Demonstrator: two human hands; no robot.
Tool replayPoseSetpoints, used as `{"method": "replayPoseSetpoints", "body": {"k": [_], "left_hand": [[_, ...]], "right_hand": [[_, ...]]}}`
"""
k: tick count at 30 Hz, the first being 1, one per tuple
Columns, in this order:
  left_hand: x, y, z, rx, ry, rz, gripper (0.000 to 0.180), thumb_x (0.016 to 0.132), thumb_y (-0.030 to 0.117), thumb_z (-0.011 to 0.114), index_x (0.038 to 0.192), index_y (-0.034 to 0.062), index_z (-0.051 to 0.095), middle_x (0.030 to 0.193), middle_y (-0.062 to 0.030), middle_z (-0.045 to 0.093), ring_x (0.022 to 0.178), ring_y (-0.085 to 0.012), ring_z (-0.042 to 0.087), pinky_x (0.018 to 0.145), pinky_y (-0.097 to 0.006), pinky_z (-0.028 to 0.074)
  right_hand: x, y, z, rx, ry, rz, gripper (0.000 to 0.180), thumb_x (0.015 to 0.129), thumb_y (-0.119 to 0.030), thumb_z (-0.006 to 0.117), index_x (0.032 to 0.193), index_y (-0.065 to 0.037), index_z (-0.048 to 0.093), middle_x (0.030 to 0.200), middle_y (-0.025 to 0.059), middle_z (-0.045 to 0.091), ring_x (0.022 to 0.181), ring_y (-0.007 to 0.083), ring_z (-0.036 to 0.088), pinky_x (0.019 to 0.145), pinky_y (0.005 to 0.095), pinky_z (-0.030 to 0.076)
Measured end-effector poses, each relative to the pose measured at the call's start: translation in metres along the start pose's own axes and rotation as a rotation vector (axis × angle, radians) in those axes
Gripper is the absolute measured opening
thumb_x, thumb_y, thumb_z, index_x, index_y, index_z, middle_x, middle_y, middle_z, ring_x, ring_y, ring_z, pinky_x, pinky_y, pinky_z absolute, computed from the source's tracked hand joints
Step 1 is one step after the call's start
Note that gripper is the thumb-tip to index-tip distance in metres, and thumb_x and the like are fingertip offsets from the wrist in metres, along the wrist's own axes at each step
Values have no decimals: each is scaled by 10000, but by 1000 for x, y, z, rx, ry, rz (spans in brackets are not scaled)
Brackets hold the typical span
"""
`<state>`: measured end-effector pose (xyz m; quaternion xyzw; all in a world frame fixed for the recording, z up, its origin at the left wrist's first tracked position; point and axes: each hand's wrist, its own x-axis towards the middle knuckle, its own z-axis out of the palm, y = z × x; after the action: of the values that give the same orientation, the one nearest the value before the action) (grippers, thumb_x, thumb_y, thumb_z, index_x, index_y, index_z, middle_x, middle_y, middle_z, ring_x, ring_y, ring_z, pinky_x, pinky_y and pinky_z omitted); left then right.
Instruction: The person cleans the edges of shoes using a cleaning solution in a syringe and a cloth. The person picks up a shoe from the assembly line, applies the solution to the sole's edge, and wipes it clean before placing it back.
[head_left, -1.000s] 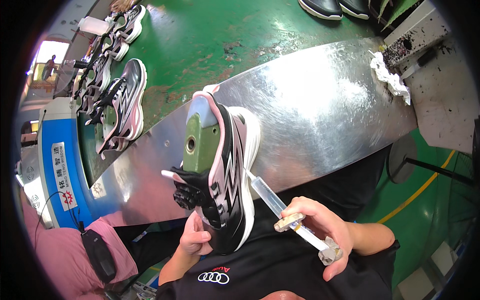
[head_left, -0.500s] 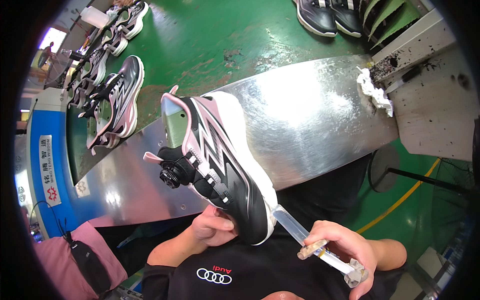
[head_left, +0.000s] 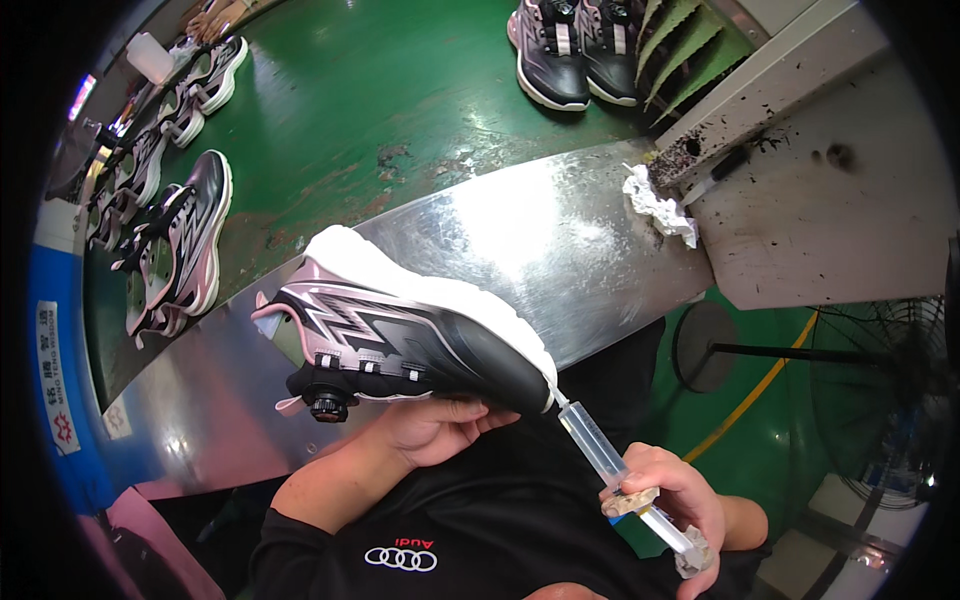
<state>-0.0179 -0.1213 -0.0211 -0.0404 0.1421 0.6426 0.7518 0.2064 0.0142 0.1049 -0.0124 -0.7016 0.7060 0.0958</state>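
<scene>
A black and pink sneaker (head_left: 430, 320) with a white sole lies tilted on its side in front of me, toe to the right, a round black dial (head_left: 328, 403) at its lacing. My left hand (head_left: 440, 428) is closed round the underside of its forefoot; some fingers are hidden behind it. In my right hand (head_left: 675, 490) is a clear plastic syringe (head_left: 594, 440) with a white plunger, fingers wrapped about its flange and plunger end. Its thin tip meets the sole edge at the toe. Ragged tan wrapping covers the flange, greyish wrapping the plunger end.
A shiny metal plate (head_left: 420, 235) edges the green worktop (head_left: 350, 120). Similar sneakers (head_left: 185, 235) line the left side; a dark pair (head_left: 552, 60) stands at the far side. Crumpled white tissue (head_left: 660, 207) lies by a grey metal post (head_left: 760, 90). A fan (head_left: 850, 370) stands at right.
The sneaker has turned so its toe points more to the right and its sole faces more upward. The syringe tip has stayed at the toe's sole edge. The view has shifted rightward.
</scene>
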Motion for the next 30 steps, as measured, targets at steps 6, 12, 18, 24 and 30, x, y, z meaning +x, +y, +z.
{"method": "replayPoseSetpoints", "body": {"k": [6, 12, 18, 24, 30], "left_hand": [[17, 3, 10, -17, -46, 62, 515, 828, -36, 600, 1295, 134, 468, 1252, -75, 539, 1193, -228, 500, 991, -383, 456], [30, 4, 16, 5, -106, 122, 375, 862, -5, 572, 1223, 84, 527, 1226, -68, 559, 1157, -197, 526, 1021, -350, 431], [32, 5, 18, -42, -93, 143, 339, 882, 20, 558, 1218, 56, 523, 1222, -87, 564, 1156, -198, 533, 1004, -316, 445], [33, 10, 24, -61, -77, 119, 349, 884, 60, 576, 1227, 43, 512, 1205, -127, 573, 1133, -237, 556, 920, -293, 510], [32, 7, 25, -123, -94, 123, 368, 879, 89, 596, 1234, 51, 507, 1205, -137, 571, 1117, -260, 565, 849, -267, 549]], "right_hand": [[3, 10, 1, -185, 37, -130, 1028, 573, -647, 733, 1257, 46, 405, 1071, 140, 550, 840, 223, 464, 749, 346, 364], [6, 17, 12, -321, 112, -210, 925, 661, -626, 693, 1251, 31, 416, 1031, 130, 592, 820, 236, 515, 729, 361, 350], [6, 32, 18, -461, 68, -208, 932, 602, -508, 796, 1261, 21, 404, 1106, 142, 485, 902, 236, 497, 740, 337, 382], [14, 46, 33, -691, 200, -263, 770, 606, -476, 787, 1159, -24, 500, 1033, 114, 522, 770, 264, 506, 647, 361, 385], [14, 55, 38, -770, 207, -290, 770, 598, -472, 784, 1167, -41, 494, 1033, 110, 530, 757, 255, 509, 641, 360, 384]]}}
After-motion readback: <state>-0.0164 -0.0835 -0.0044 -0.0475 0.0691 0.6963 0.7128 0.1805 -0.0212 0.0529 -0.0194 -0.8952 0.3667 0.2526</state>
